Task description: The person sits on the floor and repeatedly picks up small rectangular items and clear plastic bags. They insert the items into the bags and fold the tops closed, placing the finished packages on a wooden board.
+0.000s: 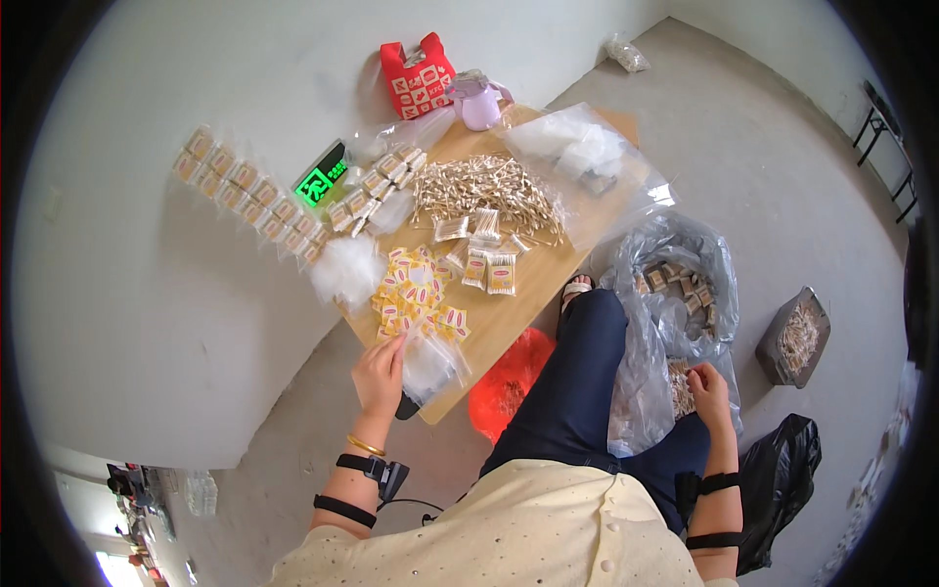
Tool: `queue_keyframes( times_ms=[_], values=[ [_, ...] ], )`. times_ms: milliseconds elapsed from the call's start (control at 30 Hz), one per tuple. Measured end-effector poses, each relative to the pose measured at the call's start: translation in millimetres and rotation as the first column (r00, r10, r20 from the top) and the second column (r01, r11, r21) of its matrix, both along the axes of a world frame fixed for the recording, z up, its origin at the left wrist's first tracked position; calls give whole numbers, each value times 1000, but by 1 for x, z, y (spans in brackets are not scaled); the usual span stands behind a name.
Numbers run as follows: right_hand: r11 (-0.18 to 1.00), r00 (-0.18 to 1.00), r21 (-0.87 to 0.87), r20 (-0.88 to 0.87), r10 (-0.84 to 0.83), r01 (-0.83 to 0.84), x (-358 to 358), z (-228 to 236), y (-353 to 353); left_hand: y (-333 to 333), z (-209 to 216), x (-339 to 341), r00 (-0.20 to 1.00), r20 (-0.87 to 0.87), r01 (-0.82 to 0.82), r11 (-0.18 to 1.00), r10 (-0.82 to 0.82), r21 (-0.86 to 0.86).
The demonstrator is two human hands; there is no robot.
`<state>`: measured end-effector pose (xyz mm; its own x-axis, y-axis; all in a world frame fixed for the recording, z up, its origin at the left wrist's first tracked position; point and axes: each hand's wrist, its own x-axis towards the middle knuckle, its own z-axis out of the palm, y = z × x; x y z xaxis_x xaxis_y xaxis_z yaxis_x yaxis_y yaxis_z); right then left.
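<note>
At the table's near corner my left hand [378, 375] pinches the edge of a small clear plastic bag [430, 364], one of a loose stack. Just beyond lie many yellow and white printed cards [416, 289]. My right hand [712, 394] is over my lap with curled fingers, beside cotton swabs [680, 389] at the large clear plastic sack [641, 386]. What its fingertips hold is too small to tell. Filled packs of cotton swabs [501, 274] lie mid-table, in front of a big heap of loose cotton swabs [479, 186].
Rows of packed bags [249, 191] stand along the wall, left of the wooden table [528, 313]. A lilac jug [477, 103] and red bag [418, 78] stand at the back. On the floor are a grey bin of swabs [768, 342], a red plastic bag [504, 386] and a black bag [787, 470].
</note>
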<state>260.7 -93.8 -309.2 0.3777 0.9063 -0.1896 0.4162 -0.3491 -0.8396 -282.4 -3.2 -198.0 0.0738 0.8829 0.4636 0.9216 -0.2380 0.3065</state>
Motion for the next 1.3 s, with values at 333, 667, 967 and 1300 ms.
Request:
queue_keyframes(
  times_ms=[333,667,967,1300],
  values=[
    [997,997,-63,66,49,-45,-5,-3,-3,-20,-61,-42,905,-264,208,888,-334,-411],
    [998,999,-59,35,36,-34,-11,-14,-1,16,-26,-6,990,-104,60,957,-93,-284],
    [993,987,-46,113,117,-112,-40,25,18,148,-78,122,998,49,-12,897,37,-441],
    [999,998,-21,51,31,-30,-30,44,1,158,-84,142,998,22,69,876,-67,-477]
  ],
)
